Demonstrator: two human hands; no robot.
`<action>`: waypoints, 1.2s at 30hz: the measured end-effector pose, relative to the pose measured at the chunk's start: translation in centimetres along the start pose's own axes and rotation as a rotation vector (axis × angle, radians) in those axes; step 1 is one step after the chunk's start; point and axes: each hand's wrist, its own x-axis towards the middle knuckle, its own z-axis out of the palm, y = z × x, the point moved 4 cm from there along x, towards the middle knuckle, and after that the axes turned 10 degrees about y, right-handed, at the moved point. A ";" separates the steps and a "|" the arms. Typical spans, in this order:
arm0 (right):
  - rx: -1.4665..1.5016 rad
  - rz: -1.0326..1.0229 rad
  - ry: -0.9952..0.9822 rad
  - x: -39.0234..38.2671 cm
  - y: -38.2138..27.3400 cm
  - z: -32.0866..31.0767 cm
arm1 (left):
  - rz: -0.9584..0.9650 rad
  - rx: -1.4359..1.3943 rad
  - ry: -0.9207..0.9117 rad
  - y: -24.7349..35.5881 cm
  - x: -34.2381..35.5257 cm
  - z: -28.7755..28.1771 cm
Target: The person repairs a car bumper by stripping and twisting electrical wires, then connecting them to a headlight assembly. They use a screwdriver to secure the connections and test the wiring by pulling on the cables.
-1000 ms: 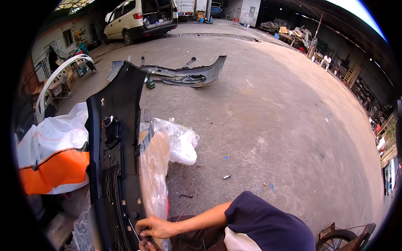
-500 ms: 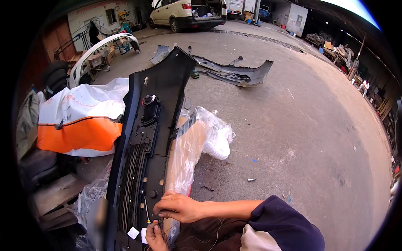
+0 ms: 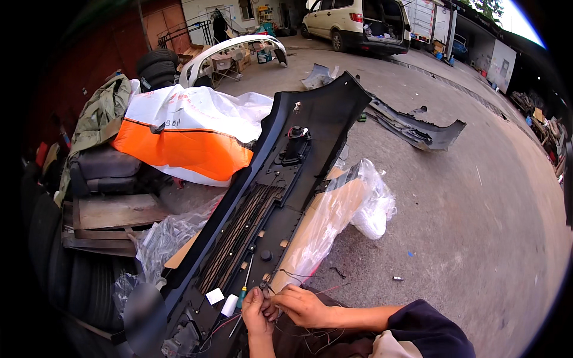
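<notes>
My left hand (image 3: 256, 311) is closed in a pinch on thin wires, with a small dark piece at its fingertips too small to name. Right beside it, my right hand (image 3: 303, 306) pinches the same thin dark and reddish wires (image 3: 325, 290), some of which trail down toward my lap. Both hands are over the near right edge of a long black car bumper (image 3: 310, 119), its inner side facing up. A screwdriver (image 3: 243, 293) with a green and yellow handle lies on the bumper by my left hand, next to a white cylindrical piece (image 3: 229, 305) and a white square (image 3: 215, 296).
Plastic-wrapped cardboard (image 3: 322, 221) lies under the bumper's right side. Left of it are a white and orange bag (image 3: 185, 143), a wooden frame (image 3: 119, 210) and tyres (image 3: 51, 256). Another bumper (image 3: 418, 128) lies on the concrete ahead; a van (image 3: 358, 27) stands farther off.
My view has swung left, so the scene sits farther right in the picture. My left hand has come up beside my right, and the wires now show between and beyond the fingers.
</notes>
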 end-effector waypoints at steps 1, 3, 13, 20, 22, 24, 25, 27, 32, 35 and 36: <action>0.085 0.096 0.037 0.0 1.0 -0.4 | -0.090 -0.158 -0.038 0.4 -0.3 0.4; 0.064 0.107 0.117 1.0 2.2 -1.1 | -0.256 -0.303 -0.314 -0.3 -0.6 -0.1; 0.998 0.413 -0.196 9.5 2.3 -3.6 | 0.339 0.976 0.189 1.9 -0.4 -3.7; 0.362 0.792 -0.253 4.8 1.2 -2.2 | 0.624 0.858 0.202 2.5 -2.1 -1.3; 0.196 0.760 -0.202 4.2 1.9 -1.0 | 0.930 0.978 0.177 2.8 -2.5 -0.5; 0.063 0.701 -0.228 4.7 1.8 -0.1 | 0.904 1.060 0.158 2.7 -2.8 -0.2; -0.005 0.678 -0.270 4.8 2.0 0.2 | 0.891 1.100 0.146 2.7 -3.0 0.0; 0.122 0.766 -0.374 4.4 2.2 1.0 | 0.947 1.147 0.154 2.9 -3.0 0.2; 0.667 0.856 -0.252 1.7 2.3 1.7 | 0.515 0.658 0.239 2.3 -2.1 -1.8; 0.676 0.616 -0.401 1.1 2.0 0.7 | 0.021 -0.149 -0.013 2.8 -3.0 -0.7; 0.580 0.475 -0.399 1.3 2.2 0.5 | 0.005 -0.205 0.001 2.8 -3.4 -0.3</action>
